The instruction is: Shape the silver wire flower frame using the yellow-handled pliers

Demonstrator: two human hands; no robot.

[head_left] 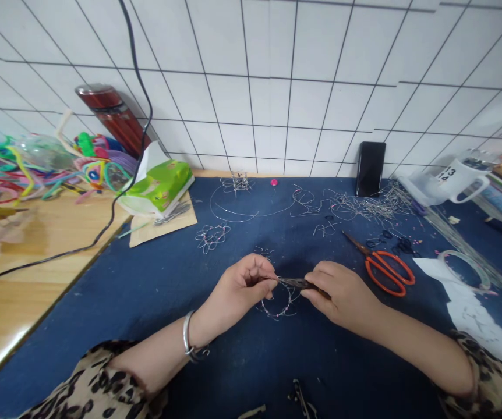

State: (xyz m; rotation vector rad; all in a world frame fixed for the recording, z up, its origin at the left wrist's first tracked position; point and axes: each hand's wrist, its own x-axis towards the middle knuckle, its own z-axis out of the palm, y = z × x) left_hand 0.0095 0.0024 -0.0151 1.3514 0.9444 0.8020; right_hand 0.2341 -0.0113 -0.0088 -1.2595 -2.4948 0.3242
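Note:
Between my hands hangs a thin wire ring (276,315) dotted with small pinkish beads. My left hand (250,283) pinches the top of this ring between thumb and fingers. A pair of pliers (295,283) is gripped in my right hand (337,293), its dark jaws pointing left and meeting the wire beside my left fingertips. Whether the jaws are closed on the wire is too small to tell. Behind the left hand lie a few bent wire bits (264,251), partly hidden. A flower-shaped beaded wire piece (213,237) rests on the blue mat (233,361) farther left.
Orange-handled scissors (389,271) lie right of my right hand. Tangled wire (364,203) spreads before an upright phone (370,169). A white mug (463,177) stands far right, a green tissue pack (161,186) at left. A black cable (115,203) crosses the left side.

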